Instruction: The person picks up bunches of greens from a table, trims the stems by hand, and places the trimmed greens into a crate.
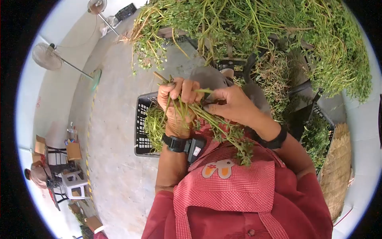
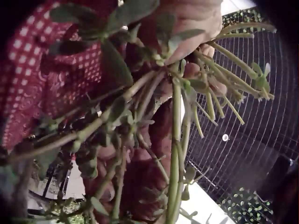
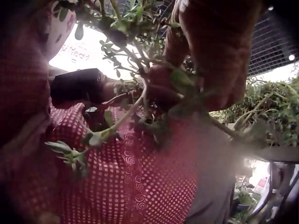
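Note:
Thick green stems with small leaves hang in a bunch from my left hand, whose fingers curl round them above the lap. My right hand is beside it, thumb and forefinger pinching a stem at the bunch's right side. Cut-looking stem ends stick out past the fingers in the left wrist view. Leafy tips trail in front of the checked apron in the right wrist view, where part of a hand shows above them.
A black crate holding pale green stems stands on the floor at the left. A large heap of leafy plants spreads ahead and right. Beyond are fans, a white stool, boxes and a person; a woven mat lies at right.

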`<state>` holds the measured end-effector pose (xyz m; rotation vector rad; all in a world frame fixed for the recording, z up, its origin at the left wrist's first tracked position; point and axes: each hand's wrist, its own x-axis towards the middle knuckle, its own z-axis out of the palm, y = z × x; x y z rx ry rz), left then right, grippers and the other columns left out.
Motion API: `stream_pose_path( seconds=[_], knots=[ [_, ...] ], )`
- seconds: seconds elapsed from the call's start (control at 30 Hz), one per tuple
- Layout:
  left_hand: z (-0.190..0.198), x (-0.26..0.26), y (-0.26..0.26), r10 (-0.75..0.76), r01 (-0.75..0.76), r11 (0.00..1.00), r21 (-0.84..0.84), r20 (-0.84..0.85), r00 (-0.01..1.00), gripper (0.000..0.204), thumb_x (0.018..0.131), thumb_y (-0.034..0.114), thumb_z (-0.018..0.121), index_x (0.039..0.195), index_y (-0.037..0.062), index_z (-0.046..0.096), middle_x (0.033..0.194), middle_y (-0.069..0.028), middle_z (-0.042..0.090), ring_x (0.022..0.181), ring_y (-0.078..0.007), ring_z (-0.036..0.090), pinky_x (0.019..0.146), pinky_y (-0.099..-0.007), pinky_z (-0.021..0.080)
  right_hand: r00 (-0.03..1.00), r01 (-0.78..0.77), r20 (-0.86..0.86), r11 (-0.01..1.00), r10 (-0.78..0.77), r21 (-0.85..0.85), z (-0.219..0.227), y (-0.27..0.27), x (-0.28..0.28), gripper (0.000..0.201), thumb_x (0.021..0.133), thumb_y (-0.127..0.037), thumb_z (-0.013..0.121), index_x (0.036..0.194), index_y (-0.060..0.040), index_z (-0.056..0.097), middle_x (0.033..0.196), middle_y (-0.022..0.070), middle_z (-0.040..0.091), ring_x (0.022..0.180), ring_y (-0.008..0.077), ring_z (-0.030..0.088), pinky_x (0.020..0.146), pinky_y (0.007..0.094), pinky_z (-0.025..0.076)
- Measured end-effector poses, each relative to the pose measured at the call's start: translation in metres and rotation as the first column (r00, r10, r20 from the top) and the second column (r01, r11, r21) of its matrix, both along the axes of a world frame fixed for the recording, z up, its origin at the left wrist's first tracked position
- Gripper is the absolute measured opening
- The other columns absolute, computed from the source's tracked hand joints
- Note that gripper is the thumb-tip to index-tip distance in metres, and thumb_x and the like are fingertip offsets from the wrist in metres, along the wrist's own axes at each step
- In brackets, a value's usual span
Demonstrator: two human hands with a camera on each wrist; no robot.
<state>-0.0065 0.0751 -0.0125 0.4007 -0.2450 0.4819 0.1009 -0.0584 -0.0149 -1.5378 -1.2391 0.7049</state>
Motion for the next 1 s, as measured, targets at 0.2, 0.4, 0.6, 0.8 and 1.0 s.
stream_pose_path(
  seconds=[0.2, 0.4, 0.6, 0.8, 1.0],
  knots=[
    [0.005, 0.005, -0.013, 0.059, -0.058, 0.998, 0.015, -0.058, 0.997, 0.029, 0.075, 0.028, 0.05, 0.051, 0.0122, 0.051, 0.074, -0.0055, 0.05, 0.071, -0.0187, 0.039, 0.063, -0.0299, 0.032, 0.984, 0.143, 0.1, 0.989, -0.146, 0.037, 0.013, 0.0, -0.013, 0.025, 0.071, -0.016, 0.068, 0.087, 0.0023, 0.065, 0.076, 0.019, 0.064, 0.068, 0.0252, 0.064, 0.064, 0.0319, 0.048],
    [0.004, 0.008, -0.016, 0.059, -0.06, 0.998, -0.015, -0.084, 0.995, 0.03, 0.076, 0.026, 0.049, 0.049, 0.0136, 0.051, 0.073, -0.0086, 0.055, 0.087, -0.0264, 0.049, 0.092, -0.0402, 0.036, 0.969, 0.161, 0.187, 0.987, -0.163, 0.022, 0.014, 0.0, -0.01, 0.023, 0.072, -0.014, 0.066, 0.09, 0.0016, 0.066, 0.076, 0.0191, 0.064, 0.07, 0.0277, 0.065, 0.064, 0.0324, 0.048],
    [-0.004, 0.011, -0.013, 0.057, -0.058, 0.998, -0.04, -0.018, 0.998, 0.032, 0.077, 0.025, 0.046, 0.048, 0.0138, 0.049, 0.064, -0.0078, 0.052, 0.083, -0.0259, 0.049, 0.09, -0.0404, 0.037, 0.899, 0.318, 0.224, 0.912, -0.377, 0.258, 0.001, 0.006, -0.014, 0.021, 0.072, -0.014, 0.069, 0.082, 0.0036, 0.065, 0.073, 0.0179, 0.065, 0.066, 0.0263, 0.065, 0.062, 0.0334, 0.049],
    [0.005, 0.013, -0.02, 0.014, -0.023, 0.984, -0.179, -0.049, 0.999, 0.032, 0.072, 0.027, 0.046, 0.043, 0.0143, 0.042, 0.055, -0.0036, 0.04, 0.066, -0.0174, 0.038, 0.067, -0.028, 0.032, 0.918, 0.38, -0.187, 0.912, -0.35, 0.156, -0.019, 0.009, -0.009, 0.023, 0.073, -0.016, 0.07, 0.081, 0.0044, 0.063, 0.069, 0.0126, 0.064, 0.06, 0.0155, 0.061, 0.058, 0.0307, 0.048],
    [-0.009, 0.006, 0.004, -0.052, 0.094, 0.955, -0.282, 0.153, 0.987, 0.033, 0.073, 0.025, 0.048, 0.044, 0.0125, 0.042, 0.053, -0.0031, 0.037, 0.064, -0.0172, 0.037, 0.062, -0.0288, 0.032, 0.675, 0.62, -0.429, 0.776, -0.601, -0.111, -0.01, -0.019, 0.056, 0.025, 0.078, -0.019, 0.066, 0.089, 0.0028, 0.061, 0.081, 0.0092, 0.064, 0.062, 0.0158, 0.06, 0.048, 0.0248, 0.046]
  ],
)
